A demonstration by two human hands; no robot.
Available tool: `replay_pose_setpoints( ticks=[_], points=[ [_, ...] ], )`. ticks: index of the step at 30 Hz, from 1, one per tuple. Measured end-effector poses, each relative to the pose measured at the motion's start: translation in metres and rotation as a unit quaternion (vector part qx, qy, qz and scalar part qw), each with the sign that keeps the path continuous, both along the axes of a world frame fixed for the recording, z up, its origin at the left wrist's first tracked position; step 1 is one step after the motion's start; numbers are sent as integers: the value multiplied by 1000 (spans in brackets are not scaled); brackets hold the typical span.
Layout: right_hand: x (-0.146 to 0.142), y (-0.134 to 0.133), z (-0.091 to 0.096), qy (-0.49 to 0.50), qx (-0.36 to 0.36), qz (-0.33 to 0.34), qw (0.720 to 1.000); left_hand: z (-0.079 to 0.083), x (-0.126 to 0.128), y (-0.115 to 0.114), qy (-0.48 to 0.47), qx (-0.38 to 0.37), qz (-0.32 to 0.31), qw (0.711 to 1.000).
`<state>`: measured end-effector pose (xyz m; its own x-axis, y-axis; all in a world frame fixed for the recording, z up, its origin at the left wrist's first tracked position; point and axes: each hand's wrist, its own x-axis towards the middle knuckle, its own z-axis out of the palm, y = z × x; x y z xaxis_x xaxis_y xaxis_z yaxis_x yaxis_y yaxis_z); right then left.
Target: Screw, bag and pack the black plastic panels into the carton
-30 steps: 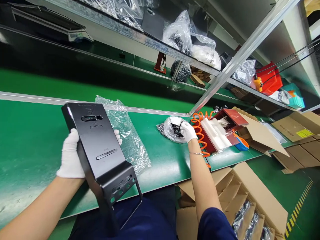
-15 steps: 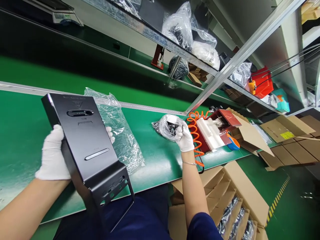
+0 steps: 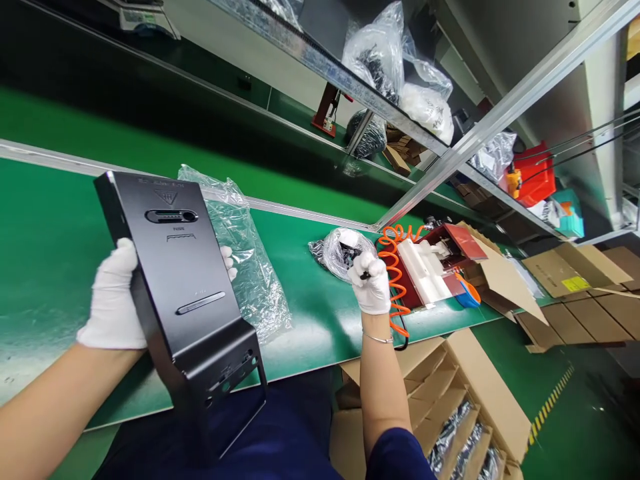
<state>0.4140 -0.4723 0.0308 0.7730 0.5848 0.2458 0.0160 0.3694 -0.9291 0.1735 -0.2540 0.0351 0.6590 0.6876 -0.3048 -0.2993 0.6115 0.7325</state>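
Observation:
My left hand (image 3: 113, 300), in a white glove, grips a black metal housing (image 3: 200, 273) from beneath, its fingertips showing past the far edge. The housing is tilted, with slots and a warning triangle on its face and a holed, bent frame at its lower end. My right hand (image 3: 373, 293), also gloved, is closed on a small black part (image 3: 365, 275) whose kind I cannot make out. It is at the near right edge of an open clear bag of small black parts (image 3: 345, 250). Behind the housing, a crumpled clear plastic bag (image 3: 250, 267) lies on the green bench.
Right of the bag stands a red and white fixture (image 3: 425, 267) with a coiled orange air hose (image 3: 395, 280). A partitioned cardboard box (image 3: 480, 373) with wrapped items stands below the bench edge. An overhead shelf (image 3: 325, 57) holds plastic bags.
My right hand has drawn back slightly from the bag and turned, its fingers now curled with the small black part showing. The housing sits slightly higher and farther right in view.

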Motion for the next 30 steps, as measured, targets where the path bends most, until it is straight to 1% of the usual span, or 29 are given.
replay_pose_setpoints(
  ticks=[7, 11, 13, 15, 18, 21, 23, 26, 28, 30],
  points=[
    [-22, -3, 14, -121, -33, -3, 992, -9, -5, 0, -52, -22, -12, 998],
    [-41, -4, 25, -209, -56, -10, 976, -13, -7, -1, -105, -35, -23, 994],
    [-50, 0, 30, -225, -54, 2, 973, -15, -8, -1, -143, -51, -39, 988],
    [-58, 10, 34, -214, -52, 29, 975, -16, -10, -3, -181, -71, -64, 979],
    [-69, 38, 41, -179, -74, 72, 978, -17, -11, -5, -216, -90, -103, 967],
    [-81, 80, 50, -181, -102, 85, 974, -20, -9, -6, -228, -96, -123, 961],
    [-87, 110, 55, -208, -124, 87, 966, -24, -7, -7, -231, -96, -123, 960],
    [-95, 152, 58, -229, -174, 110, 951, -30, -5, -8, -230, -98, -115, 962],
    [-99, 172, 57, -228, -201, 123, 945, -33, -4, -8, -232, -104, -105, 961],
    [-104, 185, 54, -223, -218, 117, 943, -36, -4, -7, -238, -112, -89, 961]
  ],
)
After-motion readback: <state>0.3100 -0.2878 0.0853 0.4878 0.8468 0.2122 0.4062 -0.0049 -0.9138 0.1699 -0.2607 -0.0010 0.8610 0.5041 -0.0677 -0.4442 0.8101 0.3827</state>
